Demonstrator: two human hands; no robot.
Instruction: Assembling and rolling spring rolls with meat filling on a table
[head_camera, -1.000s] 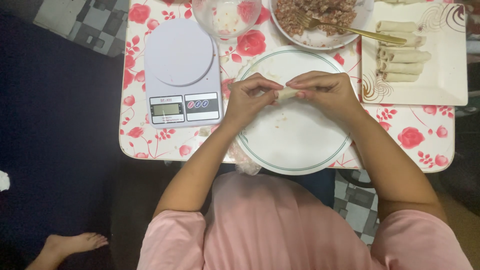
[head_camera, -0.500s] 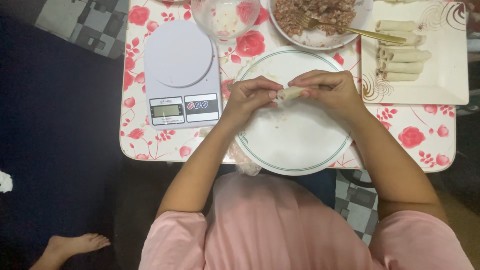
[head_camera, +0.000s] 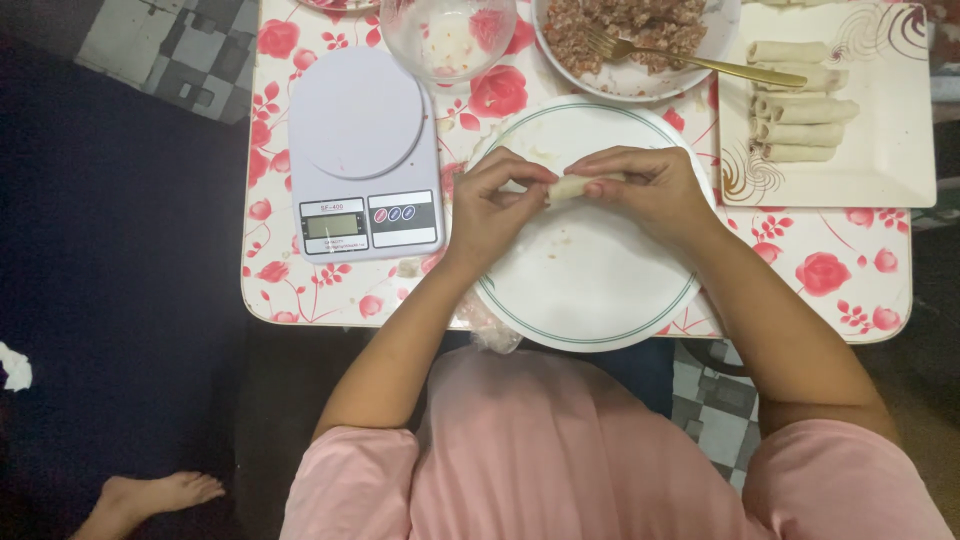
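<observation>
Both hands hold one pale rolled wrapper just above a round white plate with a green rim. My left hand pinches the roll's left end with its fingertips. My right hand covers the right end, fingers curled over it. The roll lies level between the two hands. Most of the plate under it is bare, with a few crumbs.
A white kitchen scale sits left of the plate on the rose-patterned table. Behind are a clear glass bowl, a bowl of minced filling with a gold fork, and a square tray holding several finished rolls. A bare foot rests on the floor at lower left.
The hands have stayed over the plate, working the roll; the fingers have shifted slightly along it and the roll looks tighter.
</observation>
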